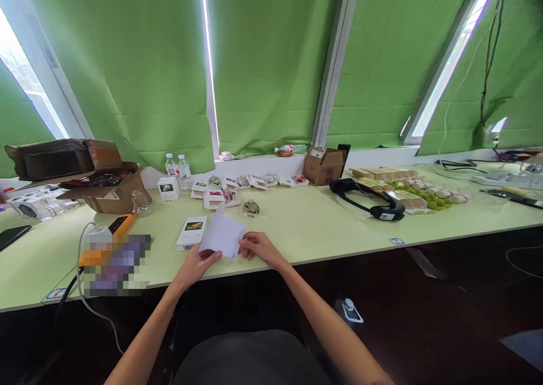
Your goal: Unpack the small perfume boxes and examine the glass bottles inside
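Note:
Both my hands hold a folded white sheet of paper or thin card (223,235) just above the table's front edge. My left hand (195,266) grips its lower left side, thumb on top. With closed fingertips, my right hand (259,248) pinches the right edge. Left of the sheet lies a small white box (192,233) with a picture on it, partly behind my left hand. Just beyond the sheet a round, shiny ornament (251,208) with a gold top rests on the table. Farther back, several white cartons hold similar glassy ornaments (229,194).
Left on the pale table (305,226) are an orange device (121,225), a cable and an open cardboard box (114,195). Water bottles (184,173) stand behind. To the right are a brown carton (324,166), a black headset (369,201) and rows of green items (418,193).

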Demonstrator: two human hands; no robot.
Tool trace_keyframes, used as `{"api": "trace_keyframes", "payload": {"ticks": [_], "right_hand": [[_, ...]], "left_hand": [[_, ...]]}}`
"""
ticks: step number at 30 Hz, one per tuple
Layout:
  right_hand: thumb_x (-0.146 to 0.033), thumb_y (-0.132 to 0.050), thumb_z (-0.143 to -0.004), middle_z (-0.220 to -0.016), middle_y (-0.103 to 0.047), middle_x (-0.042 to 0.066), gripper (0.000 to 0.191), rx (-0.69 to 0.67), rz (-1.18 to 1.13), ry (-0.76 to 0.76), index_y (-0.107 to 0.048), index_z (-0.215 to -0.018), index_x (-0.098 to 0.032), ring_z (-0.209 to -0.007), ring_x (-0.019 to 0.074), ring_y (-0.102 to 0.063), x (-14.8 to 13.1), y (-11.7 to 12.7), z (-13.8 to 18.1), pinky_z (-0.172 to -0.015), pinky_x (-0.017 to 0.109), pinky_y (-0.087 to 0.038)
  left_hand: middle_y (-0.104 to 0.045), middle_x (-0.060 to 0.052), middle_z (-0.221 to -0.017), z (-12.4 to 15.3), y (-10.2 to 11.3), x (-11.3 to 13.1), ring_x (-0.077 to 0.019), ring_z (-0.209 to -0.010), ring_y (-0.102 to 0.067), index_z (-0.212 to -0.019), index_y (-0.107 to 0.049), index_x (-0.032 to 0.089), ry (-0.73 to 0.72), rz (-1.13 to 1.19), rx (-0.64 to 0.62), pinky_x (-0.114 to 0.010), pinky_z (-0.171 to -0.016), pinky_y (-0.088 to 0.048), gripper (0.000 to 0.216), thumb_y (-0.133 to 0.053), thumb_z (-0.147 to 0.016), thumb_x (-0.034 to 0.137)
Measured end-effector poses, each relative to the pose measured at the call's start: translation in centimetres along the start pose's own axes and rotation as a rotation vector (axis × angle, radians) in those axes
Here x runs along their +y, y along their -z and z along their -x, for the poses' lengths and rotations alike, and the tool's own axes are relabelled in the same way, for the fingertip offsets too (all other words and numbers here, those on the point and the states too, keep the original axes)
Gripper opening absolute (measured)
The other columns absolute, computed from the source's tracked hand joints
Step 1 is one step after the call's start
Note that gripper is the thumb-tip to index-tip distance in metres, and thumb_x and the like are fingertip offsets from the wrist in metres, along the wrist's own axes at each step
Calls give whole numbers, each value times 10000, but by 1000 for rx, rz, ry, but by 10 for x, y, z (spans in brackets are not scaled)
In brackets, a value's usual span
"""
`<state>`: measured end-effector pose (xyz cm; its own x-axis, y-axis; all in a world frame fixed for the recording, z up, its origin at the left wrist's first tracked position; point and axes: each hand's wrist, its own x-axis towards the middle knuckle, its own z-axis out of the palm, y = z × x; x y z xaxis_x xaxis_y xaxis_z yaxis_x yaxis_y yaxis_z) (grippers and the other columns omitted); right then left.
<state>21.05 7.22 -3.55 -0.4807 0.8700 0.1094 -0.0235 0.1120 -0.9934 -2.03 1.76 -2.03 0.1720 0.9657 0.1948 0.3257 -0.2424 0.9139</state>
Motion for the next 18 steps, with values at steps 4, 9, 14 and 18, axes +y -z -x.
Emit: {"api": "trace_keyframes", "payload": {"ticks": [4, 9, 14, 18], "right_hand": [[-516, -670, -759, -770, -704, 73, 398, 2, -9, -10, -657, -889, -140, -585, 122, -578, 0, 0, -1, -560, 249, -481], [-522, -671, -756, -756, -699, 67, 406, -3, -12, -13, -657, -891, -139, -587, 123, -578, 0, 0, -1, -565, 250, -480], [-533, -666, -754, -752, -697, 62, 425, 2, -6, -13, -663, -910, -138, -593, 122, -578, 1, 0, -1, -576, 251, -484], [-542, -664, -753, -754, -697, 65, 433, 5, -2, -17, -662, -912, -139, -590, 123, -580, 1, 0, -2, -569, 250, -483]], "left_hand": [[-651, -71, -1184, -1, -1, -1, -250, -1078, -596, -1375, -447, 199, -129, 69, -51, -390, -943, -467, 593, -599, -832, 383], [-689, -60, -1048, -4, 0, -8, -226, -970, -626, -1437, -350, 196, -124, 45, -80, -402, -941, -459, 656, -580, -852, 384], [-686, -66, -1043, -4, 0, -10, -226, -976, -622, -1448, -327, 189, -125, 26, -74, -388, -945, -451, 665, -568, -860, 384], [-686, -67, -1040, -2, 0, -6, -235, -1005, -617, -1456, -304, 187, -121, 27, -82, -404, -956, -442, 670, -557, -866, 380]]}}
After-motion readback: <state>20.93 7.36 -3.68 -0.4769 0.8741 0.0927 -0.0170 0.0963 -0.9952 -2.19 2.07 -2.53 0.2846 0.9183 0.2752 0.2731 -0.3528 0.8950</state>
